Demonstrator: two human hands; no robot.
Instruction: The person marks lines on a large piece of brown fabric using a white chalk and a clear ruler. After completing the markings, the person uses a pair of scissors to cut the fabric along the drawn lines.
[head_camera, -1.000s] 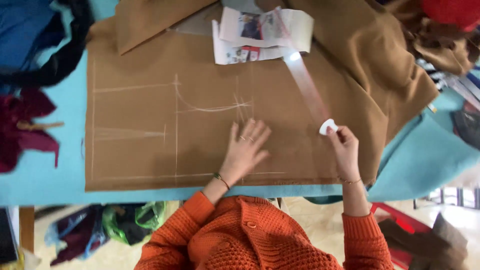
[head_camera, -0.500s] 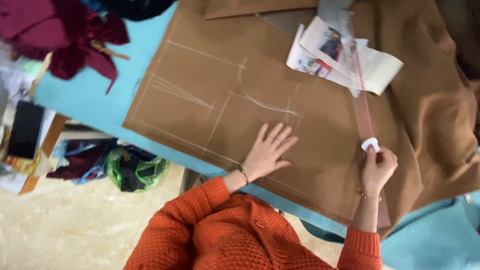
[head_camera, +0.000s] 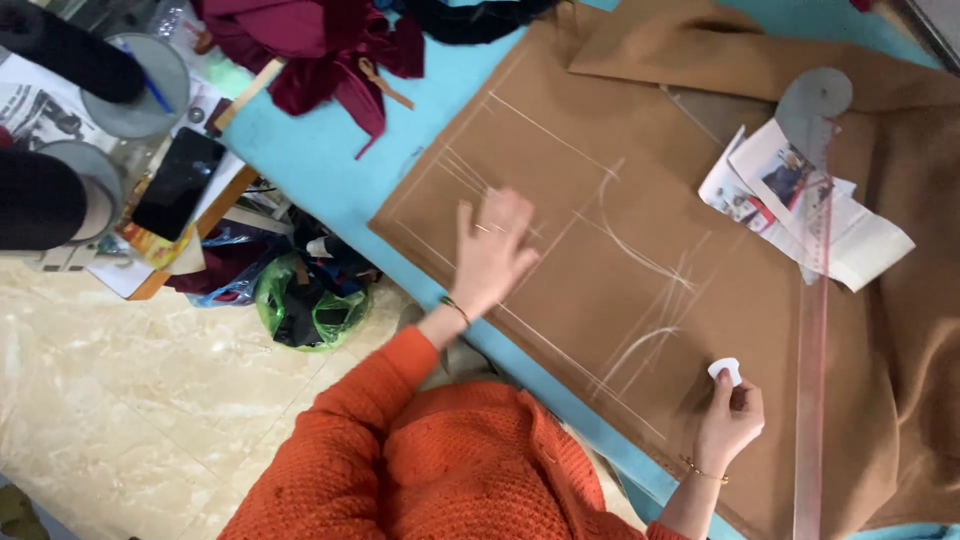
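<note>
Landmark: brown cloth (head_camera: 700, 250) spread on blue table (head_camera: 330, 170).

Right hand (head_camera: 728, 420), near edge of cloth: fingers pinched on white chalk piece (head_camera: 725, 370), tip at cloth.

Clear ruler (head_camera: 812, 400) just right of chalk; judge: best kept flat, chalk tight against edge.

Left hand (head_camera: 492, 255), left part of cloth: fingers spread, flat, blurred; firm pressing advisable.

Folded paper (head_camera: 800, 200) at far right of cloth.

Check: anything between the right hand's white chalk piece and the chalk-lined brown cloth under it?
Nothing visible. The right hand pinches the white chalk piece just above the brown wool cloth, beside curved chalk lines. The long clear ruler lies to its right, apart. The left hand lies flat on the cloth farther left.
</note>
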